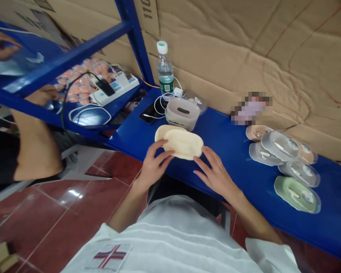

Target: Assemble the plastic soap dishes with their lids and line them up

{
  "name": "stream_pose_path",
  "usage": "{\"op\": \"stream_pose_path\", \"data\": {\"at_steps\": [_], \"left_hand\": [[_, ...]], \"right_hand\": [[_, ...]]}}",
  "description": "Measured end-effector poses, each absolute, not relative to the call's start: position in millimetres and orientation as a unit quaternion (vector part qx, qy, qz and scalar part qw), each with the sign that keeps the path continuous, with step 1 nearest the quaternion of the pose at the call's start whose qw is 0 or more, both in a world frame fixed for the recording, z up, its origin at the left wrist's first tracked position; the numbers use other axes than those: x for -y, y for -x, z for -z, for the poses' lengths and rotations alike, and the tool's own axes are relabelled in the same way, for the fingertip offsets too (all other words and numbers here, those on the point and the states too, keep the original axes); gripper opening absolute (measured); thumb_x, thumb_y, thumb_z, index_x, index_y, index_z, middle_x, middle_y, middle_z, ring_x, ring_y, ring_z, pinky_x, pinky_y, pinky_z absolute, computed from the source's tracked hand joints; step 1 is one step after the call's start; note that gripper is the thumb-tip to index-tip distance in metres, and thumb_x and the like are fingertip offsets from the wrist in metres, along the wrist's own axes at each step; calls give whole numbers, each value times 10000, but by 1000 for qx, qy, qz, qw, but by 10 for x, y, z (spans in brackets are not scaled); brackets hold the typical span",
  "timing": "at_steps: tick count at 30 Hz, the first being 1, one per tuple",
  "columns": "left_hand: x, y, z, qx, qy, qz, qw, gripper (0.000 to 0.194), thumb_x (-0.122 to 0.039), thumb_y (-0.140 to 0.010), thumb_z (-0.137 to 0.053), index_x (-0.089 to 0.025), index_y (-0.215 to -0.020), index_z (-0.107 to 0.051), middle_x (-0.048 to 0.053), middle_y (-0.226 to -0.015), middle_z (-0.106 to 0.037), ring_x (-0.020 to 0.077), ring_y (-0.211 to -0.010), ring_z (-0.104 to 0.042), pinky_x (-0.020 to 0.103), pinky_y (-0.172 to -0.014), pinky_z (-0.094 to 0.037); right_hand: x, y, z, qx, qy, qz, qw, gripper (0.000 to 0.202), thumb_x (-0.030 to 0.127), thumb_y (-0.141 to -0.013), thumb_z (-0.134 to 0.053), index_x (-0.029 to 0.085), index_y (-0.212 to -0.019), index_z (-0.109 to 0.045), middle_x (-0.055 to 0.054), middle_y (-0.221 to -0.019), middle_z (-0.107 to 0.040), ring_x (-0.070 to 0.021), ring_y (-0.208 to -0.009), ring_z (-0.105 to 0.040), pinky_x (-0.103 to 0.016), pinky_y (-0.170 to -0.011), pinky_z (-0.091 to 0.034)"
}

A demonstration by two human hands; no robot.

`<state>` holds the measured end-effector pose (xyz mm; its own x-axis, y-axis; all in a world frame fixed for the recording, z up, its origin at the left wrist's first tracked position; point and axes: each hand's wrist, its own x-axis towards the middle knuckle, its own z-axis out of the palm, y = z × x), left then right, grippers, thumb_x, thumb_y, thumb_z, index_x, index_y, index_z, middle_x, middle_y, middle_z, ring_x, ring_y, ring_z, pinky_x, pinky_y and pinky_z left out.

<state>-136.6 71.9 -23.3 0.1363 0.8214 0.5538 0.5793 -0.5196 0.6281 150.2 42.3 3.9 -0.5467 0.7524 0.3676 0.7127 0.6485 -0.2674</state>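
Two cream-coloured oval pieces [184,144] overlap near the front edge of the blue table, just in front of a pale lidded box [183,112]. My left hand [156,163] holds their left side, with its fingers bent over the near rim. At the right end of the front piece, my right hand [213,168] touches the rim with its fingertips, the fingers spread. Whether the pieces rest on the table or are lifted slightly is hard to tell.
Several clear-lidded oval packs [297,193] lie on the blue table [224,140] at right. A water bottle [166,74], dark phone [150,113] and white cable stand behind. Another person's arm [35,140] is beyond the blue frame [74,57] at left.
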Motion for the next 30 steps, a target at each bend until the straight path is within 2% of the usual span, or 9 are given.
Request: {"op": "stream_pose_path", "data": {"at_steps": [3,8,11,16,19,22,24,27,30], "left_hand": [[-593,1265,157,-478,-655,-540,227,124,-358,-959,-775,-317,-1075,-787,80,-1432,-650,300,-1374,-608,495,-1114,-549],[-565,1405,-27,-429,-384,-601,554,798,-724,-822,-783,-405,-1514,-549,63,-1601,-557,372,-1479,-538,524,-1145,-549],[-560,1587,-168,-388,-317,-553,665,810,-823,-866,-605,-315,-1496,-605,81,-1497,-662,424,-1505,-502,583,-1158,-543],[-549,1708,-276,-346,-197,-584,708,830,-835,-919,-498,-275,-1526,-577,117,-1519,-658,467,-1546,-447,700,-1169,-493],[-582,1711,-214,-328,-146,-592,721,702,-645,-950,-639,-284,-1546,-550,129,-1479,-694,457,-1523,-488,714,-1122,-523],[-649,1715,-118,-345,-121,-591,719,589,-407,-962,-690,-293,-1529,-573,117,-1427,-734,411,-1444,-594,617,-1038,-622],[-708,1707,-69,-352,-112,-590,718,563,-364,-970,-681,-278,-1518,-589,121,-1399,-750,397,-1396,-641,582,-998,-653],[-800,1654,-38,-355,-107,-578,726,556,-317,-962,-688,-259,-1509,-605,119,-1359,-771,391,-1363,-669,599,-1013,-643],[-858,1565,-56,-349,-110,-570,735,578,-290,-947,-702,-254,-1516,-601,115,-1377,-762,396,-1393,-644,620,-1053,-617]], "right_hand": [[-564,-1380,-207,866,390,-21,312,555,204,-1012,-698,358,-1532,-580,-85,-1536,-617,-332,-1515,-504,-579,-1170,-560],[-682,-1167,-417,845,355,-13,399,452,152,-974,-738,347,-1381,-710,-44,-1306,-744,-291,-1389,-616,-499,-1068,-644],[-810,-999,-487,877,317,-21,361,357,161,-998,-710,321,-1315,-747,-38,-1282,-759,-257,-1399,-609,-452,-1105,-620],[-995,-722,-504,899,296,-15,323,355,200,-1009,-712,332,-1338,-728,-51,-1309,-750,-254,-1392,-620,-437,-1093,-598],[-1015,-799,-519,899,292,-1,326,404,240,-998,-739,301,-1394,-692,-87,-1349,-724,-254,-1342,-650,-430,-1090,-592],[-984,-1391,-554,872,378,65,306,461,337,-992,-748,306,-1444,-661,-111,-1458,-653,-292,-1347,-642,-477,-1123,-560],[-929,-2042,-538,787,529,133,288,529,412,-984,-747,298,-1487,-629,-145,-1562,-560,-354,-1441,-563,-565,-1171,-499],[-836,-3025,-385,623,718,225,213,848,697,-894,-741,188,-1548,-563,-286,-1642,-420,-468,-1534,-424,-714,-1182,-382],[-831,-3609,-135,523,819,188,141,1027,782,-861,-700,107,-1602,-473,-360,-1627,-407,-476,-1542,-394,-694,-1193,-346]]}}
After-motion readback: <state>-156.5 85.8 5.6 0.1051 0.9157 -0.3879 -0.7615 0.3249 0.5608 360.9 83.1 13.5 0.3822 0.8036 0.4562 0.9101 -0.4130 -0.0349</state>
